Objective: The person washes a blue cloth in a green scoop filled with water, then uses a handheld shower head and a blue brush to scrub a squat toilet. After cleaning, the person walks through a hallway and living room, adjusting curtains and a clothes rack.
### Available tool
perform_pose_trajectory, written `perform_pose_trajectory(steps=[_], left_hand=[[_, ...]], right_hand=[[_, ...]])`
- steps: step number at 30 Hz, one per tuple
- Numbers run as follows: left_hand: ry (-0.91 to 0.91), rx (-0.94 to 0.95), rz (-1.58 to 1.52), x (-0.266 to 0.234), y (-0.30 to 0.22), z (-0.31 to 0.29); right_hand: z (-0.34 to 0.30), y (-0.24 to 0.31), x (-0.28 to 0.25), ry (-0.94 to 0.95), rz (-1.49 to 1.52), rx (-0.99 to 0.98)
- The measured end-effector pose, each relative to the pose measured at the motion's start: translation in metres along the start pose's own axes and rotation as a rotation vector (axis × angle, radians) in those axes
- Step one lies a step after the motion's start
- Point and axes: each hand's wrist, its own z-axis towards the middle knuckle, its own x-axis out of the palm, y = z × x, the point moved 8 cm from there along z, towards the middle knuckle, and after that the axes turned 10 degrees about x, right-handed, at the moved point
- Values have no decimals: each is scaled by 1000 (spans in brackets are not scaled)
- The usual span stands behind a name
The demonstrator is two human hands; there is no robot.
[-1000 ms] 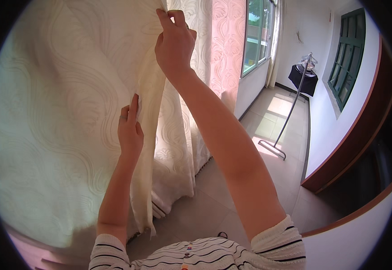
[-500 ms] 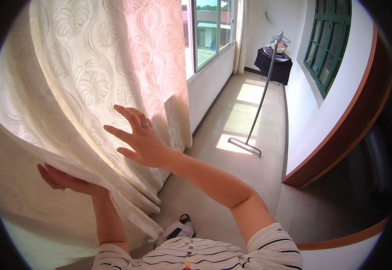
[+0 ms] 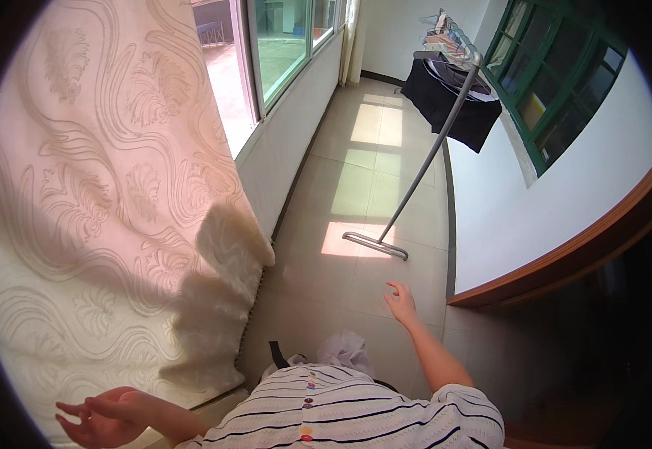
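Observation:
A long patterned curtain [image 3: 79, 217], cream with a pinkish sunlit part, hangs down the left side. At the lower left, my left hand [image 3: 109, 417] is in front of the curtain's lower part, fingers apart and slightly bent, holding nothing. Whether it brushes the cloth I cannot tell. My right hand [image 3: 401, 303] is out over the tiled floor, away from the curtain, its fingers loosely bent and apart with nothing in them. Beyond it is the foot of a grey metal clothes rack [image 3: 376, 245].
Black cloth [image 3: 453, 105] and several hangers [image 3: 445, 37] hang from the rack's top. A sliding window [image 3: 285, 52] lines the left wall; a green-framed window [image 3: 558, 75] is on the right. Brown wood trim [image 3: 565, 262] edges a dark opening at right. Sunlight patches lie on the floor tiles [image 3: 303, 277].
My left hand has come out from under the curtain's fold and dropped lower. My right hand has swung away from the curtain to the right. The view has moved closer to the rack.

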Motion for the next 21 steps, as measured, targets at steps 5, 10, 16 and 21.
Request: perform_pose_trajectory(steps=[5,10,16,21], left_hand=[[780,-641,-888,306,-194,-188],[1019,-628,-1495,473,-416,-246],[1163,-369,-1799,582,-595,-277],[964,-300,-2032,647,-698,-276]], right_hand=[[161,14,-76,-393,252,58],[335,1,-113,-620,138,83],[434,6,-122,-662,314,258],[466,19,-149,-681,174,336]])
